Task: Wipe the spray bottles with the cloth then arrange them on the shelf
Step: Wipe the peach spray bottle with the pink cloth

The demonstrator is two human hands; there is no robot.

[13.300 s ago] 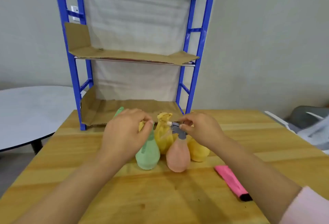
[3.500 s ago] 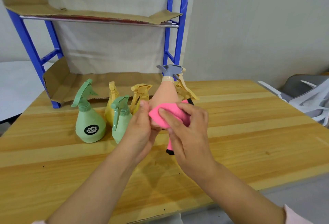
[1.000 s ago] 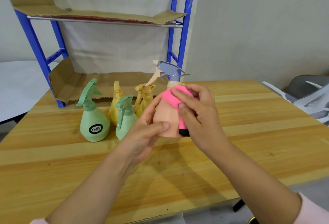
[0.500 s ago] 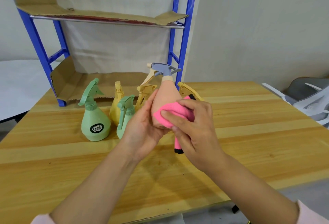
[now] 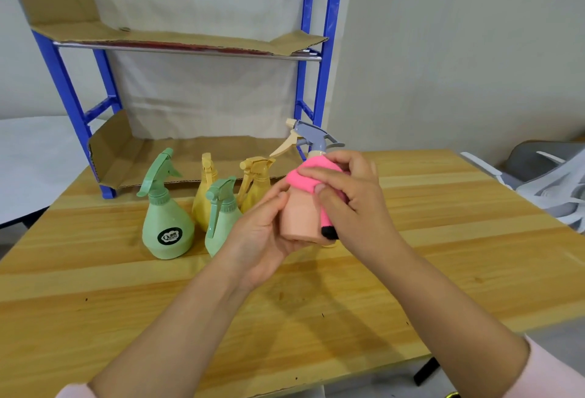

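My left hand (image 5: 258, 233) grips the lower body of a peach spray bottle (image 5: 299, 217) with a grey trigger head, held upright above the table. My right hand (image 5: 351, 204) presses a pink cloth (image 5: 305, 177) with a black end against the bottle's neck and shoulder. On the table to the left stand a large green bottle (image 5: 166, 226), a smaller green bottle (image 5: 221, 217) and two yellow bottles (image 5: 204, 195), (image 5: 256, 185). Behind them is the blue shelf (image 5: 319, 59) with cardboard-lined levels.
The wooden table (image 5: 443, 239) reaches to a front edge near me. A white round table (image 5: 34, 157) sits at the left, and grey-white chair parts (image 5: 544, 182) at the right. The shelf's lower cardboard level (image 5: 177, 150) lies at table height.
The cloth has slid from the middle of the peach bottle up to its neck. The bottle has turned a little, and my left hand has shifted lower on its body.
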